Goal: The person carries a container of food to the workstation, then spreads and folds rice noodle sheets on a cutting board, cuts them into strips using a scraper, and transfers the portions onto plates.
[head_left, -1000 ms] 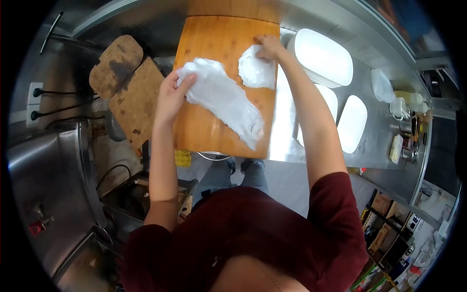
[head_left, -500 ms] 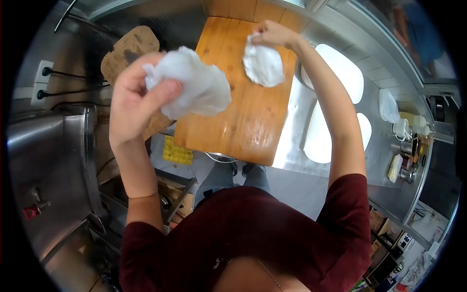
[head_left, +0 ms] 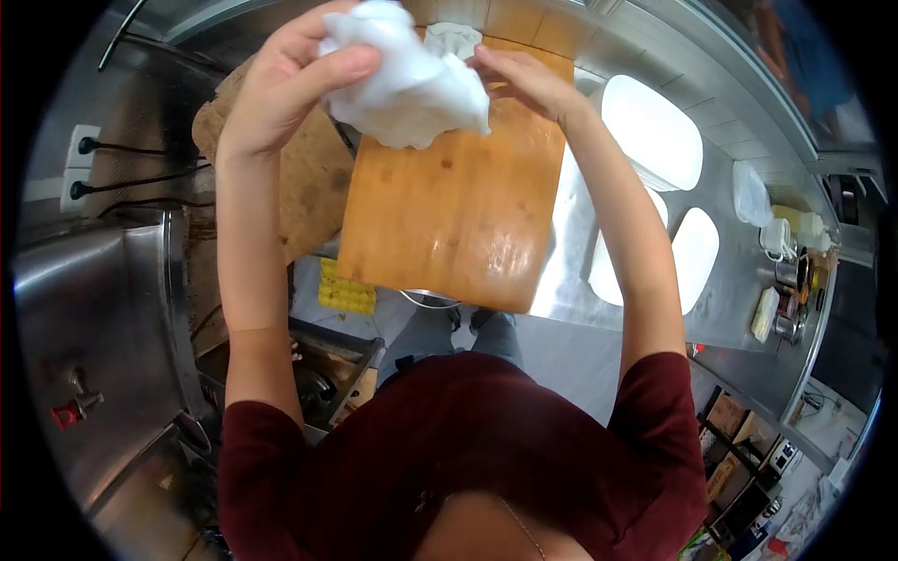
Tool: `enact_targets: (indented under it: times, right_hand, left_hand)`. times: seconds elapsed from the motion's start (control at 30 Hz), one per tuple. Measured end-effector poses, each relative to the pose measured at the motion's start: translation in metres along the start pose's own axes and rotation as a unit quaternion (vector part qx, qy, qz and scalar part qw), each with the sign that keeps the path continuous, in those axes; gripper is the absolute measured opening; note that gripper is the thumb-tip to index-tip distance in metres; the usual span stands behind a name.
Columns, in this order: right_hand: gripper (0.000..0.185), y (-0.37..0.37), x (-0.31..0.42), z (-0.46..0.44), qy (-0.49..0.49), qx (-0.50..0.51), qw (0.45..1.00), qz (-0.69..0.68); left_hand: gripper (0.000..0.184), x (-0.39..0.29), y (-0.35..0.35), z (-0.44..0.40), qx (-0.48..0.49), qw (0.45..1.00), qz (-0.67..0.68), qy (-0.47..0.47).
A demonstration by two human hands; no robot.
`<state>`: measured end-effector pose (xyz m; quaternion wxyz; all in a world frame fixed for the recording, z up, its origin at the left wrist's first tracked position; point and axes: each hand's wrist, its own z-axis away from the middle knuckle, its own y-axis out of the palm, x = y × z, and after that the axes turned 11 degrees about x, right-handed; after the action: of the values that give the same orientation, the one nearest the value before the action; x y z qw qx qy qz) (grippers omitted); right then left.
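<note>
My left hand [head_left: 304, 70] is closed on a limp white cloth [head_left: 407, 89], its thumb pressed across the front. The cloth hangs in loose folds above the far part of a wooden board [head_left: 440, 215]. On the other side, my right hand [head_left: 528, 82] has its fingers apart and reaching toward the cloth's edge; whether they touch it I cannot tell. Behind, at the board's far end, lies a second crumpled white cloth [head_left: 454, 39], partly hidden by the first.
White rectangular trays [head_left: 653, 131] stand on the steel counter [head_left: 561, 271] at right. A worn round-edged board [head_left: 309, 192] lies at left. Beneath are a yellow egg-tray-like piece [head_left: 346, 288] and an open drawer [head_left: 323, 374]. Cables [head_left: 140, 148] plug into the left wall.
My left hand has moved up and away with its white cloth. My right hand has let go of the other cloth, now at the board's far end, and come closer to the left hand.
</note>
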<state>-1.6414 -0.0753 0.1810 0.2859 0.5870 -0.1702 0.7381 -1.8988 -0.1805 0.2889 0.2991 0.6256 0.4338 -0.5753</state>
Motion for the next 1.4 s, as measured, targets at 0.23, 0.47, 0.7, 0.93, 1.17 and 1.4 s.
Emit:
enact_targets:
  times: [0.23, 0.47, 0.7, 0.93, 1.17, 1.4]
  right_hand:
    - [0.033, 0.012, 0.03, 0.053, -0.139, 0.088, 0.972, -0.168]
    - [0.021, -0.013, 0.08, 0.084, -0.233, -0.122, 0.963, -0.059]
    - [0.023, 0.044, 0.065, 0.144, -0.227, -0.144, 0.957, 0.112]
    - [0.031, 0.097, -0.124, 0.225, 0.039, -0.335, 0.924, 0.179]
    - [0.053, 0.032, -0.196, 0.312, 0.284, -0.514, 0.73, 0.349]
    - [0.084, 0.027, -0.185, 0.275, 0.37, -0.503, 0.732, 0.272]
  left_hand:
    - [0.025, 0.01, 0.029, -0.067, 0.135, 0.989, 0.068, -0.003]
    - [0.026, -0.016, 0.031, -0.102, 0.103, 0.995, -0.001, -0.007]
    - [0.017, -0.015, 0.057, -0.042, 0.179, 0.971, -0.153, 0.042]
    - [0.023, 0.164, 0.147, 0.102, 0.243, 0.894, -0.37, 0.068]
    - [0.028, 0.195, 0.132, 0.023, -0.104, 0.961, -0.101, -0.236]
    - [0.049, 0.297, 0.09, -0.106, -0.074, 0.941, -0.206, -0.258]
